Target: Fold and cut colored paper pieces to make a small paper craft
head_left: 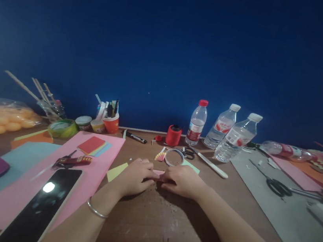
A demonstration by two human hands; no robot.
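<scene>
A small piece of pink paper (158,172) lies on the wooden table (138,229), mostly covered by my fingers. My left hand (136,176) pinches its left side, with a ring on one finger and a silver bangle on the wrist. From the other side my right hand (184,180) presses and grips the same paper, its fingers curled. Just beyond the hands are a roll of tape (175,150) and a small pleated paper fan (160,156) in red and yellow. Yellow paper (116,171) sits beside my left hand, and green paper (192,166) shows behind my right.
At left are a phone (41,204), pink sheets (110,148) and a pen cup (111,124). Behind stand red thread (174,135) and several bottles, including a red-capped one (196,125). A white stick (212,166) and scissors (278,187) lie at right.
</scene>
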